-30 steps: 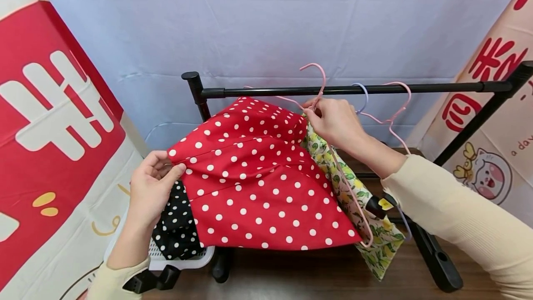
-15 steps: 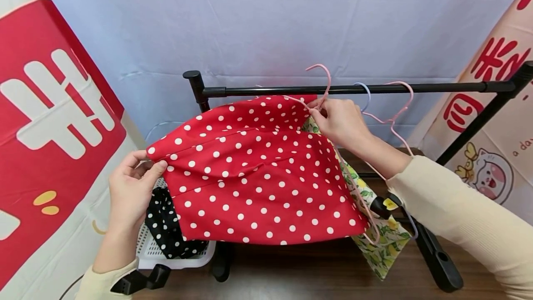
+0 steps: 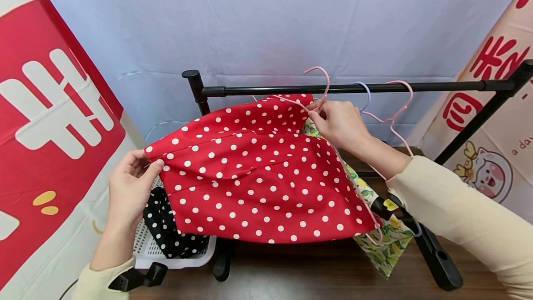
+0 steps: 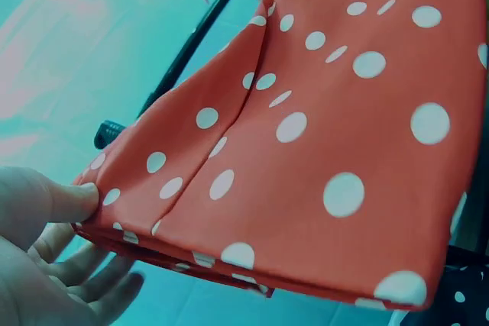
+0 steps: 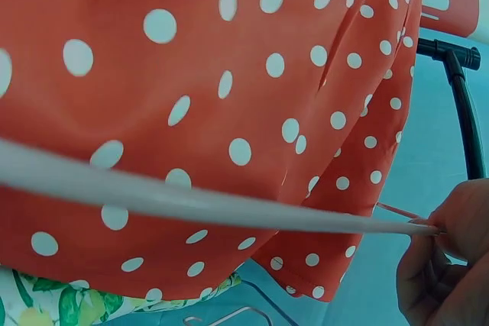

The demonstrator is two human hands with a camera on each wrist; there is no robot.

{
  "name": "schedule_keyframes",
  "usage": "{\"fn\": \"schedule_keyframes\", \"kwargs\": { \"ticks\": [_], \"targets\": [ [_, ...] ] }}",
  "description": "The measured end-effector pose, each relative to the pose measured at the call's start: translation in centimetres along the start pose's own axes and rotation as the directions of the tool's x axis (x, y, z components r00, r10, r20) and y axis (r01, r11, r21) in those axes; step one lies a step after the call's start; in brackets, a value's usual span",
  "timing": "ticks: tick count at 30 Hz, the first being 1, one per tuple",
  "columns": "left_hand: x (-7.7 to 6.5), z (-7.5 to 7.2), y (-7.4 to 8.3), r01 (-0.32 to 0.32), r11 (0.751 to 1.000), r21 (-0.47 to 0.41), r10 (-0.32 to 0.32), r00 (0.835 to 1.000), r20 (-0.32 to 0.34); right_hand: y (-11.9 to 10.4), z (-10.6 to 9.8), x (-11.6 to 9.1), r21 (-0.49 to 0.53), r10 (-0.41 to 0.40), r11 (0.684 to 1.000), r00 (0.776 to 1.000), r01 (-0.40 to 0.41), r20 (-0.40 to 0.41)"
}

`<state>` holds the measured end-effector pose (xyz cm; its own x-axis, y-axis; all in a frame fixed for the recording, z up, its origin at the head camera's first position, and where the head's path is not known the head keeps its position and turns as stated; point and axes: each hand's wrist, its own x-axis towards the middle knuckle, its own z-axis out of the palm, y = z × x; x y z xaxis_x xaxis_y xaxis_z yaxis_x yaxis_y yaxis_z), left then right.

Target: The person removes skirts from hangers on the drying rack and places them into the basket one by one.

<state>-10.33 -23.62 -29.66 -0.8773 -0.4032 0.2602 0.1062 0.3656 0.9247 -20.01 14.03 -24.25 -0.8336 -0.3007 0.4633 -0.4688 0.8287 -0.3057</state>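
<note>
A red cloth with white dots is stretched between my two hands, in front of a black clothes rail. My left hand pinches its left corner between thumb and fingers. My right hand pinches the neck of a pink wire hanger at the cloth's top right; the hanger's hook stands just above the rail. In the right wrist view the hanger's wire runs across the cloth to my fingertips.
A lemon-print cloth hangs behind the red one. A lilac hanger and a second pink hanger hang on the rail. A white basket holds a black dotted cloth at lower left. Red banners stand on both sides.
My left hand has pulled the cloth's corner to the left, spreading the cloth out flat. My right hand and the hanger have shifted a little to the right.
</note>
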Motion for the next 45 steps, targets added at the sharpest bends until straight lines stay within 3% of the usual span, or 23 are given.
{"fn": "schedule_keyframes", "kwargs": {
  "ticks": [8, 17, 22, 27, 33, 40, 45],
  "targets": [
    [0.6, -0.1, -0.3, 0.015, 0.997, 0.074, -0.018, 0.999, 0.038, 0.2, 0.1, 0.1, -0.010, -0.001, 1.000, 1.000, 0.001, 0.001],
    [1.0, -0.1, 0.1, 0.002, 0.997, 0.076, 0.001, 0.999, -0.034, 0.1, 0.2, 0.0, -0.014, -0.019, 1.000, 1.000, 0.019, -0.009],
    [1.6, -0.4, 0.6, 0.020, 0.999, -0.042, -0.024, 0.996, -0.089, 0.1, 0.1, 0.0, -0.023, -0.037, 0.999, 0.999, 0.036, -0.028],
    [2.2, -0.9, 1.2, 0.027, 0.973, -0.229, -0.063, 0.987, -0.148, 0.1, -0.1, -0.1, -0.016, -0.040, 0.999, 0.999, 0.040, -0.021],
    [2.7, -1.3, 2.0, 0.032, 0.963, -0.268, -0.087, 0.976, -0.199, 0.0, -0.1, 0.0, -0.024, -0.044, 0.999, 0.998, 0.043, -0.035],
    [3.2, -2.5, 2.8, -0.030, 0.914, -0.404, -0.084, 0.962, -0.262, 0.2, -0.2, 0.1, -0.029, -0.038, 0.999, 0.998, 0.037, -0.044],
    [3.6, -3.6, 2.8, -0.045, 0.881, -0.472, -0.117, 0.944, -0.308, 0.3, -0.3, 0.2, -0.012, -0.040, 0.999, 0.998, 0.040, -0.040]
  ]
}}
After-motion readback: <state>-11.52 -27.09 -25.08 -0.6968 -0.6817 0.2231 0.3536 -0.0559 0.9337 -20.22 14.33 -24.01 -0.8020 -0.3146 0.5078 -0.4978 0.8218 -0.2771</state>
